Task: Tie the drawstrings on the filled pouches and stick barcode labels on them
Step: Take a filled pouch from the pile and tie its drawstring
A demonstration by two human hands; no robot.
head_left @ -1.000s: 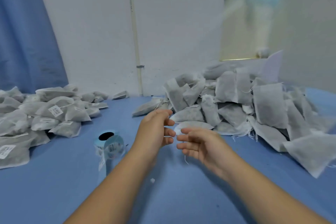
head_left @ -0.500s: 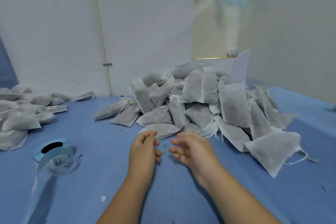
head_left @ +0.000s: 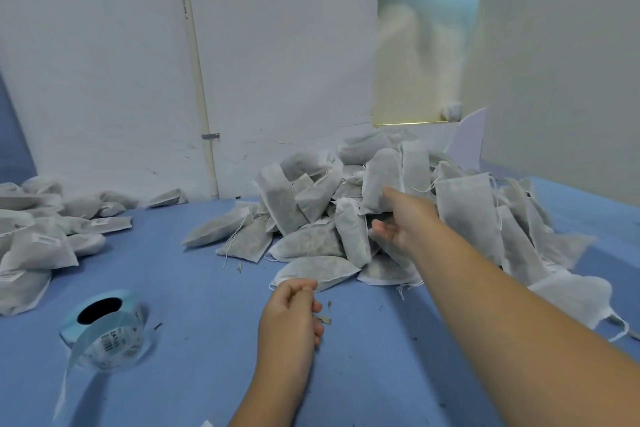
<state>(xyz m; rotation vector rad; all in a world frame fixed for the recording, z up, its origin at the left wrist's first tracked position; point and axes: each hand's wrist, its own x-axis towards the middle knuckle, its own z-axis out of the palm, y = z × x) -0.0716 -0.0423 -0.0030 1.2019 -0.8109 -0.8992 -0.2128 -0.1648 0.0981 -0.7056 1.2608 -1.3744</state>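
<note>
A heap of grey filled pouches [head_left: 311, 243] with loose white drawstrings lies on the blue table [head_left: 194, 274] at centre right. My right hand [head_left: 403, 218] reaches into the heap, thumb and fingers spread, with the thumb against an upright pouch [head_left: 381, 177]; it grips nothing that I can see. My left hand [head_left: 291, 312] hovers low over the table in front of the heap, fingers loosely curled, with nothing visible in it. A light-blue roll of barcode labels [head_left: 104, 329] lies at the front left, its tape end trailing toward me.
A second pile of pouches [head_left: 38, 246], some bearing white labels, lies at the far left. White wall panels [head_left: 277, 62] close off the back and the right. Small bits of dried herb [head_left: 325, 319] are scattered by my left hand.
My right hand has stretched forward from beside the left hand into the pouch heap. The left hand has stayed low near the table. The view has swung right.
</note>
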